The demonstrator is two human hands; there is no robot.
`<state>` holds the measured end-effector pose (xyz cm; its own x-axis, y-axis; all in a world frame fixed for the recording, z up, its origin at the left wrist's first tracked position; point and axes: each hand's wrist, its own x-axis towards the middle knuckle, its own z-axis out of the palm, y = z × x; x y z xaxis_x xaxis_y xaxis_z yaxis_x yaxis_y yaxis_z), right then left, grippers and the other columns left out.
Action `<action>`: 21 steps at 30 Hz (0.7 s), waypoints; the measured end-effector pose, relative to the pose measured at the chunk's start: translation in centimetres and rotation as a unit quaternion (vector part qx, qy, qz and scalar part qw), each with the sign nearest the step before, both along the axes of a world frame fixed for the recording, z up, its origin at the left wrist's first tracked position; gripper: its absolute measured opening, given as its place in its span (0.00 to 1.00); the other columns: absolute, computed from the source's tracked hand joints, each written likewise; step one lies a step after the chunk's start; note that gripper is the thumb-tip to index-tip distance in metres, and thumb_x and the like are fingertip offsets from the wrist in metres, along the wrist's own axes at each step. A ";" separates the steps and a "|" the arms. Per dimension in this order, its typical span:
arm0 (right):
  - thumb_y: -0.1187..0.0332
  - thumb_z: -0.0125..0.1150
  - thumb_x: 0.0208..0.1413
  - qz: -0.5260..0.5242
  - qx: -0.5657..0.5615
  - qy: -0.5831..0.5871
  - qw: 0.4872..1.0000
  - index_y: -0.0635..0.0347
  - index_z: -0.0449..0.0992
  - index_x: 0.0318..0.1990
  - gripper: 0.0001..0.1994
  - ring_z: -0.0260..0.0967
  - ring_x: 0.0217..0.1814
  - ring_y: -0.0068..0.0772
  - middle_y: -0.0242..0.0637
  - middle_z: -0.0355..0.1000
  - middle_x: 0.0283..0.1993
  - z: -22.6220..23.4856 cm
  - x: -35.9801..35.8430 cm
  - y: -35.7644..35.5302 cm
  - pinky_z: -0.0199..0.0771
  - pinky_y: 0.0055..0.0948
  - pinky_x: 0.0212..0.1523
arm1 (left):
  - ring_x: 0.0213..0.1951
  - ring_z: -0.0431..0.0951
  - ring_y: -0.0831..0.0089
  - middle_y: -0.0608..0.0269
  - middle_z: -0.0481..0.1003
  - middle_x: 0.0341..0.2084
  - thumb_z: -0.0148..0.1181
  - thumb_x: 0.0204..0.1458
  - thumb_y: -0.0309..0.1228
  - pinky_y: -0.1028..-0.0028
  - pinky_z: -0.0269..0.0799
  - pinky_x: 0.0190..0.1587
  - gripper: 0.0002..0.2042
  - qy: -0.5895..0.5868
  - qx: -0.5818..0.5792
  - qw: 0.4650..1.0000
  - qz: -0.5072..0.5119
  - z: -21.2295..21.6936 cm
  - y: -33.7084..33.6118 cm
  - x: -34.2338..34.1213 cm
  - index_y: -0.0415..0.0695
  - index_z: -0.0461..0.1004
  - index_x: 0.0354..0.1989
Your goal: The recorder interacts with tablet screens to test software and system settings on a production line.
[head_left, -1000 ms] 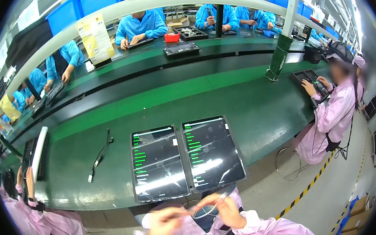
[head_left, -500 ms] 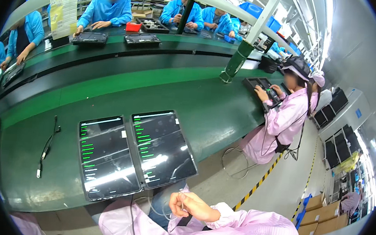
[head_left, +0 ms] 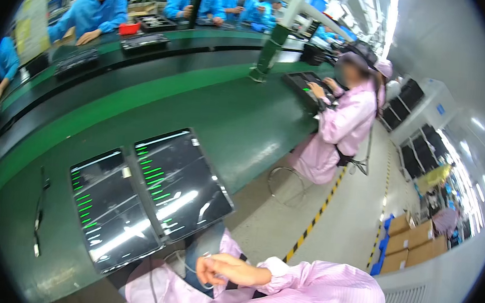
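Note:
Two dark tablets lie side by side at the near edge of the green table, their screens lit with rows of short green bars. The left tablet [head_left: 113, 215] sits slightly nearer than the right tablet [head_left: 186, 181]. My right hand [head_left: 232, 269] hovers past the table edge, over my lap, below the right tablet and apart from it. Its fingers are curled, with a thin pale cable [head_left: 178, 256] looping from the tablets' near edge to them; the fingertips are partly hidden. My left hand is out of view.
A short dark cable [head_left: 38, 218] with a pale plug lies left of the tablets. A green post [head_left: 269, 54] rises from the table's far side. At the right, a co-worker in pink [head_left: 345, 117] handles a dark device. Cardboard boxes [head_left: 411, 247] are stacked beyond the striped floor tape.
The whole view has shifted and tilted, so the tablets and co-workers appear further left. My right hand stays curled below the tablets with the pale cable.

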<state>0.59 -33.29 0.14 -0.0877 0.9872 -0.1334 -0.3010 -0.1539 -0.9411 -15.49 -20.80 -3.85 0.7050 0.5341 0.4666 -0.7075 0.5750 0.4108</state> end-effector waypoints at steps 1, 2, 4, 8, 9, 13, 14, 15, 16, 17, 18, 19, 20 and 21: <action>0.53 0.32 0.68 -0.022 0.000 -0.001 1.000 0.62 0.67 0.31 0.23 0.52 0.17 0.12 0.23 0.55 0.15 -0.5 -0.6 0.0 0.53 0.15 0.22 | 0.22 0.66 0.78 0.66 0.70 0.25 0.47 0.60 0.34 0.79 0.62 0.26 0.09 -0.011 0.001 1.000 -0.018 0.0 -0.1 0.9 0.44 0.70 0.32; 0.53 0.32 0.68 -0.007 0.002 -0.010 1.000 0.62 0.67 0.31 0.23 0.52 0.16 0.12 0.23 0.56 0.15 -0.5 -0.7 0.0 0.52 0.15 0.22 | 0.22 0.66 0.77 0.66 0.71 0.25 0.47 0.60 0.34 0.79 0.63 0.26 0.09 -0.021 0.003 0.999 -0.033 0.0 -0.2 1.5 0.44 0.70 0.32; 0.53 0.32 0.68 0.004 -0.008 0.011 1.000 0.61 0.67 0.31 0.23 0.52 0.16 0.12 0.23 0.55 0.15 -0.9 -1.3 -0.1 0.52 0.15 0.21 | 0.23 0.67 0.77 0.65 0.71 0.26 0.47 0.60 0.34 0.78 0.63 0.27 0.09 -0.043 0.012 0.997 -0.055 0.2 0.1 2.7 0.44 0.70 0.33; 0.54 0.31 0.68 0.022 -0.001 0.025 0.999 0.61 0.66 0.29 0.23 0.48 0.16 0.13 0.22 0.52 0.13 -1.4 -1.9 -0.3 0.51 0.16 0.20 | 0.24 0.68 0.75 0.64 0.71 0.27 0.47 0.60 0.34 0.77 0.65 0.28 0.09 -0.079 0.042 0.993 -0.075 1.2 1.1 4.5 0.44 0.70 0.34; 0.54 0.31 0.68 0.021 0.002 0.025 0.999 0.61 0.66 0.29 0.23 0.48 0.16 0.13 0.22 0.52 0.13 -1.3 -1.8 -0.4 0.51 0.16 0.20 | 0.24 0.68 0.75 0.64 0.71 0.27 0.47 0.60 0.34 0.77 0.65 0.28 0.09 -0.084 0.049 0.992 -0.077 1.5 1.2 4.5 0.44 0.70 0.34; 0.54 0.32 0.69 0.054 -0.009 0.025 0.998 0.60 0.66 0.30 0.22 0.47 0.16 0.13 0.22 0.51 0.14 -1.3 -2.3 -0.6 0.49 0.17 0.20 | 0.25 0.69 0.73 0.63 0.72 0.28 0.47 0.60 0.35 0.76 0.66 0.29 0.09 -0.094 0.086 0.990 -0.067 2.7 2.8 3.1 0.44 0.71 0.36; 0.54 0.32 0.68 0.063 -0.014 0.026 0.998 0.60 0.66 0.30 0.22 0.46 0.16 0.13 0.22 0.50 0.14 -1.5 -2.5 -0.5 0.49 0.17 0.19 | 0.25 0.69 0.73 0.62 0.72 0.29 0.47 0.60 0.35 0.76 0.66 0.30 0.09 -0.099 0.095 0.989 -0.059 3.1 3.1 2.9 0.44 0.71 0.36; 0.54 0.33 0.68 0.061 -0.002 0.024 0.998 0.60 0.66 0.31 0.22 0.46 0.17 0.13 0.21 0.49 0.15 -2.1 -3.0 -0.4 0.47 0.17 0.19 | 0.26 0.69 0.73 0.62 0.72 0.29 0.47 0.60 0.35 0.76 0.67 0.30 0.09 -0.103 0.104 0.988 -0.049 3.5 3.5 2.6 0.44 0.71 0.36; 0.54 0.33 0.68 0.077 -0.001 0.026 0.997 0.60 0.66 0.31 0.22 0.46 0.17 0.13 0.21 0.49 0.15 -2.0 -2.8 -0.1 0.47 0.17 0.19 | 0.26 0.69 0.72 0.62 0.72 0.29 0.47 0.60 0.35 0.76 0.67 0.30 0.09 -0.104 0.112 0.988 -0.036 3.9 3.8 2.3 0.44 0.71 0.37; 0.53 0.34 0.68 0.082 -0.003 0.012 0.997 0.60 0.66 0.31 0.22 0.45 0.17 0.12 0.20 0.49 0.15 -1.8 -2.6 0.2 0.46 0.17 0.19 | 0.26 0.70 0.72 0.62 0.72 0.29 0.47 0.60 0.35 0.76 0.67 0.31 0.09 -0.104 0.119 0.987 -0.021 4.2 4.2 1.8 0.45 0.71 0.37; 0.53 0.34 0.68 0.078 -0.013 0.009 0.997 0.59 0.66 0.31 0.22 0.45 0.17 0.12 0.20 0.48 0.16 -1.9 -3.2 -0.5 0.46 0.17 0.19 | 0.26 0.70 0.72 0.61 0.72 0.30 0.47 0.60 0.35 0.75 0.68 0.31 0.09 -0.095 0.117 0.988 -0.015 4.3 3.9 0.8 0.45 0.71 0.37; 0.53 0.35 0.68 0.085 -0.009 0.008 0.996 0.59 0.67 0.32 0.21 0.45 0.18 0.11 0.19 0.48 0.16 -1.8 -2.8 -0.4 0.45 0.16 0.20 | 0.27 0.70 0.71 0.61 0.72 0.30 0.47 0.60 0.35 0.75 0.68 0.31 0.09 -0.084 0.115 0.990 -0.008 4.4 3.7 -0.2 0.45 0.71 0.38; 0.53 0.36 0.68 0.083 -0.038 0.020 0.996 0.59 0.68 0.33 0.21 0.45 0.19 0.11 0.19 0.48 0.18 -1.7 -2.4 -0.3 0.46 0.17 0.21 | 0.27 0.70 0.71 0.61 0.72 0.30 0.47 0.60 0.35 0.75 0.68 0.31 0.09 -0.071 0.113 0.991 -0.001 4.6 3.4 -1.2 0.45 0.71 0.38; 0.53 0.35 0.68 0.066 -0.037 0.015 0.997 0.59 0.68 0.34 0.21 0.45 0.20 0.12 0.19 0.48 0.18 -1.4 -2.3 -0.4 0.46 0.17 0.21 | 0.27 0.71 0.71 0.61 0.72 0.31 0.47 0.60 0.35 0.75 0.68 0.32 0.09 -0.054 0.110 0.992 0.006 5.0 3.0 -2.6 0.45 0.71 0.38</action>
<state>-1.68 -33.70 -1.29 -0.2222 0.9540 -0.2015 -0.3019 -0.2638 -0.9161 -18.04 -17.81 1.12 0.6386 0.4193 0.6453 -0.7607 0.4708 0.4469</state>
